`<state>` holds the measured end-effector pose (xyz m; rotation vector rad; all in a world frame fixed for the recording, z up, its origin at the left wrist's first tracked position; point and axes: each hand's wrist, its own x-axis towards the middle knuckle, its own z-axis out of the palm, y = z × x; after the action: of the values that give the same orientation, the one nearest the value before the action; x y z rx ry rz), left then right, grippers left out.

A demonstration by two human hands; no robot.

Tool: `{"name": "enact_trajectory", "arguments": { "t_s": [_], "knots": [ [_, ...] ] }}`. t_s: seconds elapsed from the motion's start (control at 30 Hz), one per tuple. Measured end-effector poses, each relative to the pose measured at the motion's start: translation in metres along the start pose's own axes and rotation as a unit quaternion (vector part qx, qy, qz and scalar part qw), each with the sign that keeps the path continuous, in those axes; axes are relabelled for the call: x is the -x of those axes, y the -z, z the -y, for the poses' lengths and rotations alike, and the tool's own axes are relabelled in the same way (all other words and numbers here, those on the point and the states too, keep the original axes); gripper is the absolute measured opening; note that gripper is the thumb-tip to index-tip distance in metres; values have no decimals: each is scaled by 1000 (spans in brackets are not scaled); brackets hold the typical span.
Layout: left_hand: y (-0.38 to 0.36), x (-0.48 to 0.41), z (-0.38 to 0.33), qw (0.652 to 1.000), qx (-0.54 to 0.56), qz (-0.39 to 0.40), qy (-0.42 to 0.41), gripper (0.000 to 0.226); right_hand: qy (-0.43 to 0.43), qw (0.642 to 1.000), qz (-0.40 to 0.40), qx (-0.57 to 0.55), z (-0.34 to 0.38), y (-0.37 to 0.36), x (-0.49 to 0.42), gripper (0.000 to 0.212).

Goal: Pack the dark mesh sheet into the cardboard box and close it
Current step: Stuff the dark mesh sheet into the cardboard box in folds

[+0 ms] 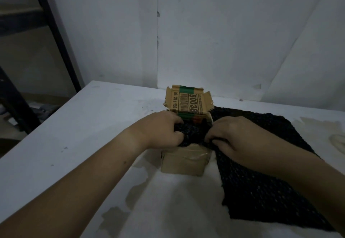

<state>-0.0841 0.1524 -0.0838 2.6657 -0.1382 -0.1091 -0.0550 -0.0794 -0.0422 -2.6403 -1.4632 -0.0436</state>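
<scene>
A small cardboard box (pixel 183 162) stands at the middle of the table, its far flap up and printed with a barcode and green stripes. The dark mesh sheet (pixel 265 166) lies spread on the table to the right of the box, with one bunched end over the box's open top. My left hand (pixel 160 128) grips the bunched mesh at the box's left side. My right hand (pixel 231 137) grips the mesh at the box's right side. The box's inside is hidden by the mesh and my hands.
The white table (pixel 78 129) has stained patches near its front and at the far right. A pale wall stands close behind it. A dark metal frame (pixel 56 32) rises off the table's left edge.
</scene>
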Motion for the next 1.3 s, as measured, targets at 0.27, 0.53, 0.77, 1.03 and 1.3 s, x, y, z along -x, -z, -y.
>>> {"name": "enact_trajectory", "arguments": {
  "t_s": [0.27, 0.53, 0.77, 1.03, 1.3],
  "knots": [
    [-5, 11, -6, 996, 21, -87, -5, 45, -57, 980, 140, 128, 21, -14, -18, 43],
    [-13, 62, 8, 977, -40, -202, -53, 43, -28, 997, 12, 69, 8, -16, 5, 26],
    [-29, 65, 15, 980, -76, -174, -68, 42, -30, 995, -49, 86, -3, -10, 15, 36],
    [-37, 63, 17, 978, -72, -185, -60, 44, -14, 994, 66, 84, 5, -26, -1, 15],
    [-36, 64, 15, 978, -70, -189, -53, 43, -15, 994, -79, -78, 12, -14, -1, 24]
  ]
}}
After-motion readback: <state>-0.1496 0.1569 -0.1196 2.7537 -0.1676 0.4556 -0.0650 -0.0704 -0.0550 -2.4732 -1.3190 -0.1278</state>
